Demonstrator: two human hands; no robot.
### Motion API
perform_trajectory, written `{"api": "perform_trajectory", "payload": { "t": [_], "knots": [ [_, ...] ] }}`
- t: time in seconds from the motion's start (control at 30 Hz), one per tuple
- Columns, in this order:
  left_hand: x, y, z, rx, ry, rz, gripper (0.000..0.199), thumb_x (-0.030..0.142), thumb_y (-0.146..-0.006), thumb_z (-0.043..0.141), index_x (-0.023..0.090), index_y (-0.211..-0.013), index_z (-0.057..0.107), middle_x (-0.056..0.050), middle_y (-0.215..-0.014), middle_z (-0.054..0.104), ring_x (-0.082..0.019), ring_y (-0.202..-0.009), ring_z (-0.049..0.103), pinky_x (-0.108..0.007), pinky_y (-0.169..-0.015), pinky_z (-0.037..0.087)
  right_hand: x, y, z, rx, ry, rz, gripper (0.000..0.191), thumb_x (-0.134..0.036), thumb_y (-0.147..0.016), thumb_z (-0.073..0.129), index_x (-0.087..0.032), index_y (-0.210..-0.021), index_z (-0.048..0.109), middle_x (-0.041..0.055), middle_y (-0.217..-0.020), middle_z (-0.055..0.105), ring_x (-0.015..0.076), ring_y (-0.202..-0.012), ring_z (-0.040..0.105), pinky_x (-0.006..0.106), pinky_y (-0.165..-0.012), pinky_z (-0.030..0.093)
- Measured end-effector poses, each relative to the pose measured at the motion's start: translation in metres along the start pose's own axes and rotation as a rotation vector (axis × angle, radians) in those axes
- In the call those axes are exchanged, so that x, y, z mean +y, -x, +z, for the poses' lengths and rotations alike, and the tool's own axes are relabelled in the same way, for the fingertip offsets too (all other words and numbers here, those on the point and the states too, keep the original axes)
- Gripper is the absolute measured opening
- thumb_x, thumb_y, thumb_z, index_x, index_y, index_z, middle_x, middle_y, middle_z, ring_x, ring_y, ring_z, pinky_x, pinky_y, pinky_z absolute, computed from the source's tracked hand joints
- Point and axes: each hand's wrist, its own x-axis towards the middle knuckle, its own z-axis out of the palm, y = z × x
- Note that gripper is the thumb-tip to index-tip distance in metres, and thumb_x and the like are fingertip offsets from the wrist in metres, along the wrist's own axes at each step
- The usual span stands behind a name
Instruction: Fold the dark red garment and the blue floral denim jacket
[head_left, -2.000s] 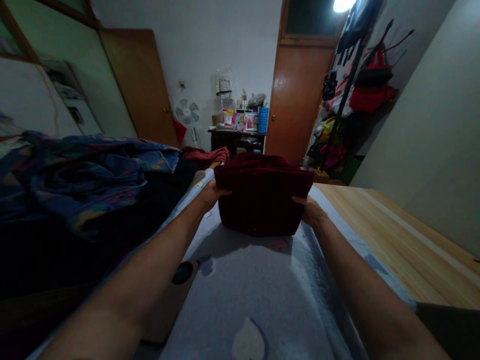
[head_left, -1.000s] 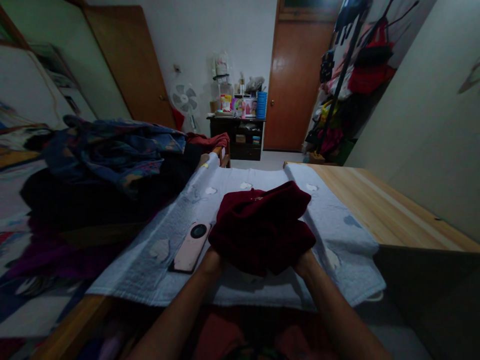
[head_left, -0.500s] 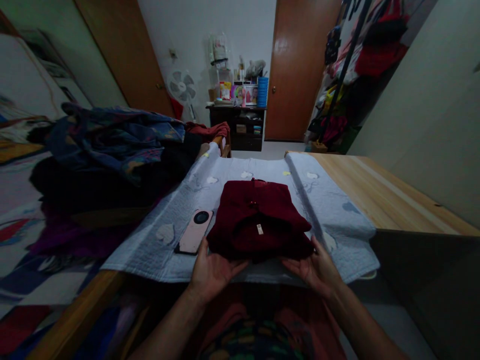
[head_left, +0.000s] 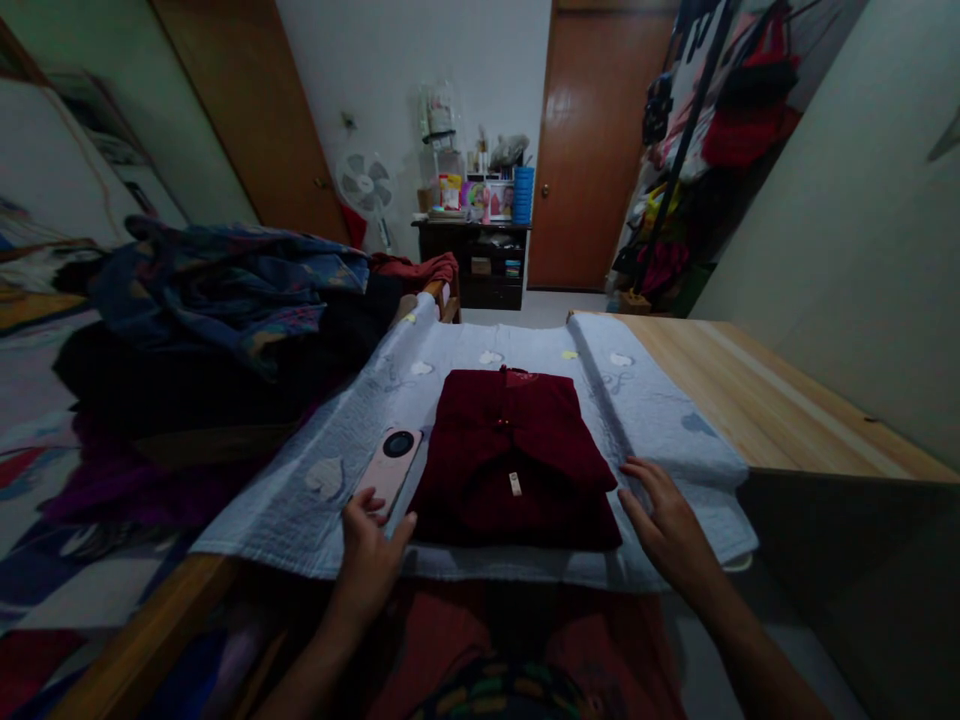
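A folded dark red garment (head_left: 517,460) lies flat on a light blue quilted cloth (head_left: 487,565), with a small pale tag at its neckline. Left of it rests a pink phone (head_left: 390,465), its round dark camera facing up. My left hand (head_left: 371,545) is at the phone's near end, fingers bent over that edge and thumb spread toward the garment; I cannot tell how firmly it touches. My right hand (head_left: 667,520) is just off the garment's right side, fingers apart over the cloth, holding nothing.
A heap of dark and patterned clothes (head_left: 225,300) sits on the left. To the right is a wooden board top (head_left: 720,390). Against the far wall stand a fan (head_left: 366,185) and a dark cabinet (head_left: 491,265) bearing various items. Bags (head_left: 750,120) hang at the far right.
Both hands have come out from under the garment's near edge, which now lies flatter. My left hand moved left to the phone; my right hand moved right onto the cloth's side.
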Motion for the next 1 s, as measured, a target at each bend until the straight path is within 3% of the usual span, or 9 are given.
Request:
{"api": "perform_trajectory", "payload": {
  "t": [0.07, 0.13, 0.23, 0.37, 0.5, 0.7, 0.8, 0.9, 1.0],
  "knots": [
    [0.018, -0.008, 0.005, 0.017, -0.16, 0.311, 0.062, 0.047, -0.077, 0.063, 0.021, -0.13, 0.042, -0.015, -0.132, 0.045, -0.033, -0.12, 0.049, -0.055, -0.103, 0.04, -0.019, -0.018, 0.009, 0.007, 0.016, -0.067, 0.035, -0.041, -0.091, 0.047, -0.022, -0.116, 0.061, 0.0134, -0.132, 0.056, 0.0281, -0.124, 0.052, 0.051, -0.108, 0.039],
    [0.042, -0.014, 0.014, -0.111, -0.28, 0.565, 0.048, 0.042, -0.083, 0.058, 0.025, -0.127, 0.049, -0.012, -0.134, 0.048, -0.032, -0.129, 0.042, -0.055, -0.111, 0.03, -0.039, -0.032, 0.02, -0.011, 0.034, -0.129, 0.037, -0.038, -0.093, 0.044, -0.021, -0.122, 0.06, 0.0129, -0.138, 0.053, 0.0274, -0.129, 0.048, 0.05, -0.111, 0.036],
    [0.067, -0.017, 0.035, -0.35, -0.412, 0.748, 0.049, 0.037, -0.082, 0.061, 0.027, -0.129, 0.055, -0.009, -0.146, 0.044, -0.033, -0.138, 0.032, -0.054, -0.116, 0.022, -0.058, -0.039, 0.038, -0.148, 0.117, -0.191, 0.04, -0.035, -0.093, 0.046, -0.021, -0.129, 0.058, 0.0114, -0.141, 0.053, 0.0276, -0.132, 0.046, 0.051, -0.112, 0.033],
    [0.062, -0.017, 0.055, -0.567, -0.519, 0.698, 0.058, 0.015, -0.077, 0.057, 0.03, -0.134, 0.055, -0.006, -0.151, 0.043, -0.032, -0.141, 0.032, -0.053, -0.117, 0.019, -0.052, -0.019, 0.059, -0.35, 0.311, -0.229, 0.049, -0.027, -0.088, 0.051, -0.024, -0.137, 0.053, 0.0066, -0.147, 0.048, 0.0294, -0.136, 0.042, 0.053, -0.111, 0.032],
    [0.045, -0.015, 0.053, -0.678, -0.568, 0.62, 0.065, 0.002, -0.073, 0.047, 0.03, -0.131, 0.059, -0.004, -0.151, 0.043, -0.031, -0.142, 0.031, -0.055, -0.115, 0.019, -0.037, 0.004, 0.068, -0.375, 0.426, -0.254, 0.059, -0.022, -0.086, 0.051, -0.025, -0.145, 0.043, 0.0032, -0.154, 0.035, 0.0277, -0.142, 0.032, 0.051, -0.114, 0.028],
    [0.077, -0.029, 0.045, -0.761, -0.497, 0.648, 0.025, 0.031, -0.082, 0.061, 0.026, -0.103, 0.072, -0.011, -0.131, 0.063, -0.036, -0.125, 0.052, -0.054, -0.106, 0.035, -0.046, -0.004, 0.063, -0.444, 0.448, -0.22, 0.052, -0.03, -0.09, 0.05, -0.025, -0.142, 0.048, 0.0036, -0.152, 0.038, 0.0282, -0.14, 0.036, 0.051, -0.112, 0.032],
    [0.104, -0.05, 0.065, -0.683, -0.443, 0.731, 0.029, 0.03, -0.092, 0.045, 0.024, -0.106, 0.07, -0.011, -0.116, 0.07, -0.03, -0.113, 0.061, -0.048, -0.104, 0.039, -0.054, -0.011, 0.063, -0.451, 0.456, -0.203, 0.049, -0.027, -0.09, 0.049, -0.024, -0.138, 0.053, 0.0044, -0.15, 0.043, 0.0288, -0.138, 0.039, 0.052, -0.111, 0.032],
    [0.117, -0.073, 0.099, -0.594, -0.384, 0.832, 0.032, 0.024, -0.091, 0.047, 0.023, -0.115, 0.067, -0.01, -0.139, 0.057, -0.03, -0.136, 0.042, -0.048, -0.114, 0.027, -0.053, -0.01, 0.067, -0.421, 0.475, -0.217, 0.05, -0.022, -0.089, 0.048, -0.023, -0.138, 0.053, 0.0039, -0.15, 0.042, 0.0286, -0.138, 0.039, 0.051, -0.112, 0.032],
    [0.109, -0.084, 0.132, -0.623, -0.476, 0.887, 0.038, 0.031, -0.093, 0.046, 0.025, -0.128, 0.059, -0.007, -0.15, 0.044, -0.029, -0.145, 0.027, -0.054, -0.116, 0.019, -0.045, -0.002, 0.071, -0.387, 0.481, -0.243, 0.052, -0.02, -0.088, 0.048, -0.023, -0.141, 0.05, 0.0032, -0.152, 0.039, 0.0279, -0.14, 0.036, 0.051, -0.113, 0.03]
  ]
}}
